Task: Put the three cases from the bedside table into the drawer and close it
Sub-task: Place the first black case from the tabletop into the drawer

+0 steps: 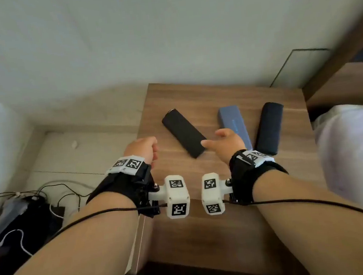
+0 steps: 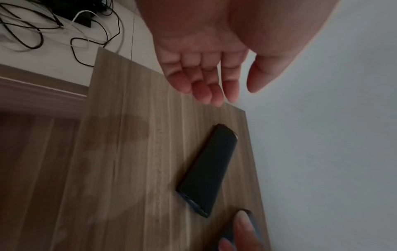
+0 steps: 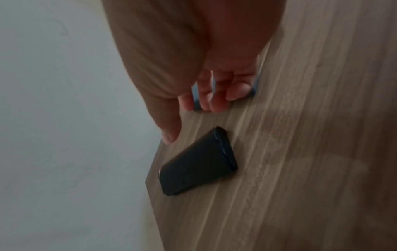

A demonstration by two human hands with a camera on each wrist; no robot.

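Observation:
Three cases lie on the wooden bedside table (image 1: pixel 194 96): a black case (image 1: pixel 183 135) at the left, a blue case (image 1: pixel 233 123) in the middle and a dark navy case (image 1: pixel 269 127) at the right. My left hand (image 1: pixel 153 149) hovers over the table's left edge, just left of the black case (image 2: pixel 206 169), with relaxed fingers (image 2: pixel 210 95) and nothing in it. My right hand (image 1: pixel 212 140) hangs open above the near end of the blue case (image 3: pixel 254 88), holding nothing. The black case (image 3: pixel 197 163) lies just left of its thumb. No open drawer shows.
Tangled cables and a black bag (image 1: pixel 28 214) lie on the floor to the left. A bed with white linen (image 1: pixel 355 154) and a wooden headboard (image 1: pixel 337 86) stand at the right. The wall runs right behind the table.

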